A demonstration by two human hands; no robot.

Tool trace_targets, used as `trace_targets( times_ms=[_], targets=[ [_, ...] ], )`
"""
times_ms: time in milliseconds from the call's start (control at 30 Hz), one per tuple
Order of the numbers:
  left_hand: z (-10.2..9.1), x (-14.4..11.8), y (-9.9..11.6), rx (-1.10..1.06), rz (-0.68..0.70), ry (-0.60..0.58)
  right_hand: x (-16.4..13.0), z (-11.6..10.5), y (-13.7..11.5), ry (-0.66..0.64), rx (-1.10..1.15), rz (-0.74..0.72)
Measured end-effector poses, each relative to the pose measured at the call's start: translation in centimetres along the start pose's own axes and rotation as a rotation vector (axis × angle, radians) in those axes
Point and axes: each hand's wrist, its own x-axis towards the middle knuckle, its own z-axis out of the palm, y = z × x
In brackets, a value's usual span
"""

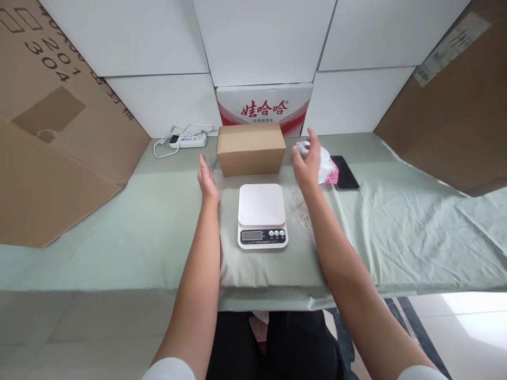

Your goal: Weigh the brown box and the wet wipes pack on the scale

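Flanking the space behind the digital scale, both bare hands are unloaded. Scale: white, square plate, dark panel with display and three buttons along its near edge; nothing on the plate.

Left hand: beyond the scale and to its left, fingers extended, palm turned inward, grasping nothing. Nearest object is the brown box, with a gap between them.

Right hand: beyond the scale and to its right, thumb and fingers spread and slightly curved, grip released. It overlaps a pink-and-white tissue pack in view; contact cannot be told.

Brown box: closed, long side facing the wearer, directly behind the scale and apart from it.

Other items, same reference: black phone behind and to the right, past the tissue pack; power strip with white cable far behind and to the left; red-and-white carton farther back, behind the brown box. Pale green cloth lies under the scale and spreads to both sides.
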Motion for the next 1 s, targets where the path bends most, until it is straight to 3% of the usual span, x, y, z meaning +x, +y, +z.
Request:
trace_targets(
  times_ms=[67,200,400,500,633,867,933,1000],
  targets=[
    [-0.2,0.0,0.4,-0.021,0.012,0.036,0.6,-1.9,-0.3,0.035,-0.179,0.045],
    [0.2,-0.2,0.7,-0.029,0.013,0.047,1.9,-4.1,-0.6,-0.028,-0.463,0.066],
    [0.6,-0.2,0.3,-0.042,0.038,0.009,4.0,-3.6,0.2,-0.375,-0.785,0.271],
    [0.5,-0.1,0.4,-0.036,0.031,0.002,4.9,-3.9,0.4,-0.400,-0.822,0.370],
    [0.5,-0.3,1.0,-0.044,0.018,0.016,4.5,-6.3,-0.6,-0.397,-0.649,0.466],
    [0.8,-0.7,1.0,-0.067,0.015,0.003,-0.1,-11.0,-2.1,-0.440,0.127,0.747],
    [0.9,-0.8,0.7,-0.059,0.017,-0.017,-1.3,-11.1,-3.2,-0.472,0.300,0.709],
    [0.9,-0.7,0.5,-0.056,0.011,-0.029,-1.9,-10.6,-5.1,-0.527,0.355,0.570]
  ],
)
